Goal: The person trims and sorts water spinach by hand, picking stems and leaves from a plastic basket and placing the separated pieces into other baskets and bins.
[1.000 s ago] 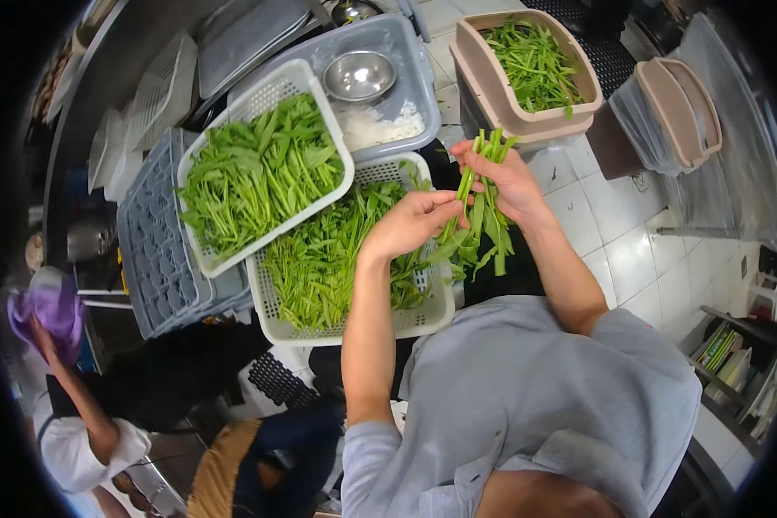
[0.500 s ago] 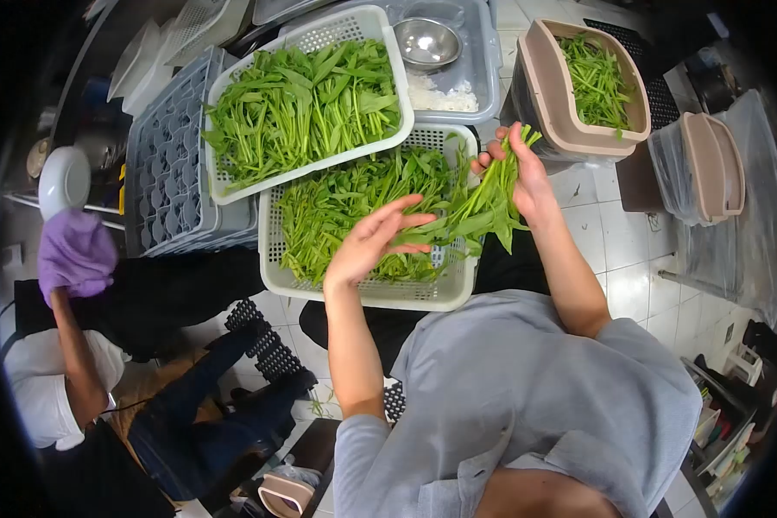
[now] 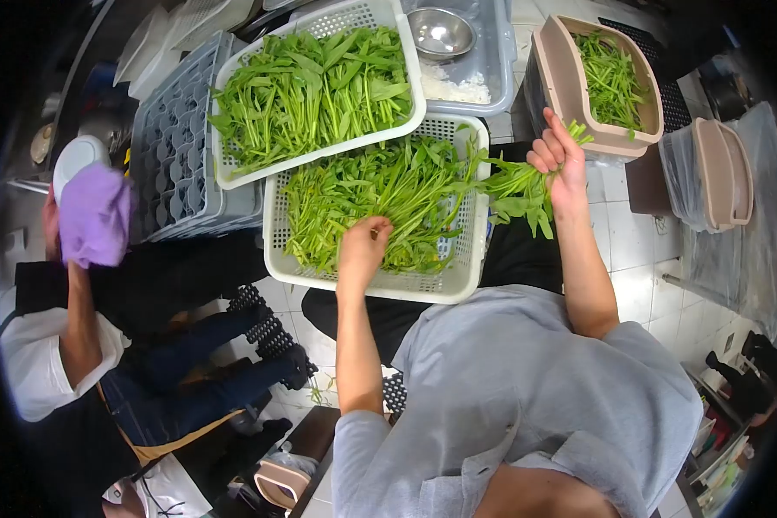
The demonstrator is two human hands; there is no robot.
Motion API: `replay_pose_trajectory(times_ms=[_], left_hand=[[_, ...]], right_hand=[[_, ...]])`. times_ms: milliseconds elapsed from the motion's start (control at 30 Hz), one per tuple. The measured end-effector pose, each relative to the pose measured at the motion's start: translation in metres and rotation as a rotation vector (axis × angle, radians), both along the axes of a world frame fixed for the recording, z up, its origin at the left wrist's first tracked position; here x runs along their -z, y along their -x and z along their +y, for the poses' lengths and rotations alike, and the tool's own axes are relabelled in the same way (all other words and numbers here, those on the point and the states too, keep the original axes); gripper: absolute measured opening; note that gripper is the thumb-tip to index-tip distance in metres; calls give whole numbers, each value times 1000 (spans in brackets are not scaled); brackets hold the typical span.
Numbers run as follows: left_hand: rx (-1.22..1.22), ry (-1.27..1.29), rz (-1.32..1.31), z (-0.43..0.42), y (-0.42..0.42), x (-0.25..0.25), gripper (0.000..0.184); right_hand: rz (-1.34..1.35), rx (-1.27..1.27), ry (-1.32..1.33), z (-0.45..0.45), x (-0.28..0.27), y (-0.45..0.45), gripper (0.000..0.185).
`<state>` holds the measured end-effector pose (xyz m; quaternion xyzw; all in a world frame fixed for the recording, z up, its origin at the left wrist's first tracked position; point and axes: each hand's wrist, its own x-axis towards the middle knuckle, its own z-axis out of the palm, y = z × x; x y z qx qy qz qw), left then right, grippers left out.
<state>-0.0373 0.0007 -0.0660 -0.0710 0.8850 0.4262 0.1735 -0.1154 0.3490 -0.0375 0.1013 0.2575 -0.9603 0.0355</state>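
Observation:
My right hand point(image 3: 561, 160) is closed round a bunch of water spinach point(image 3: 520, 192), cut stem ends up at the thumb and leaves hanging to the left. It is held beside the right rim of the lower white basket point(image 3: 470, 259). Over the loose water spinach point(image 3: 328, 207) in that basket, my left hand point(image 3: 363, 252) has its fingers curled together in a pinch. Whatever lies between those fingertips is hidden or too small to make out. Another white basket point(image 3: 419, 112), full of water spinach with the stems toward me, rests tilted on the lower basket's far edge.
A beige-rimmed bin point(image 3: 570, 95) with cut stems stands at the right. Behind the baskets are a grey tub point(image 3: 501, 60) and a metal bowl point(image 3: 441, 33). A grey rack point(image 3: 174, 138) is on the left, near a co-worker holding a purple cloth point(image 3: 95, 216) and a white dish.
My left hand has come down from beside the bunch into the lower basket, and its fingers have closed. My right hand has carried the bunch to the right, away from the basket.

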Motion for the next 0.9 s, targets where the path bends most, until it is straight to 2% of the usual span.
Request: replay_pose_trajectory(times_ms=[67,233,333,400,433,533,667,767,800,867,900], left_hand=[[87,345,259,10,-4,7,22],[95,527,406,3,-6,16,20],[80,454,509,-4,-9,-8,17],[-57,161,429,-9,-10,-28,15],[-105,114,389,-10,-12,-39,17],[-182,4,319,-17,-16,-59,19],[-194,-29,377,-13,-19,-82,18],[-202,-130,359,-9,-20,-90,17],[-202,-131,361,-4,-18,-97,17],[-92,-15,442,8,-13,-110,17],[-90,-15,443,12,-11,-109,17]], right_hand=[[-4,4,-1,-2,-5,-4,23],[58,-63,-146,-8,-19,-11,25],[84,-61,-259,-8,-25,-12,25],[86,-57,-310,-11,-32,-12,25],[87,-52,-364,-13,-36,-12,25],[126,-71,-478,-20,-51,-13,26],[228,-74,-559,-31,-72,-14,24],[322,-63,-924,-41,-94,-19,17],[324,-62,-924,-48,-100,-18,17],[847,60,-1239,-65,-113,-16,23],[940,6,-1224,-74,-118,-18,27]])
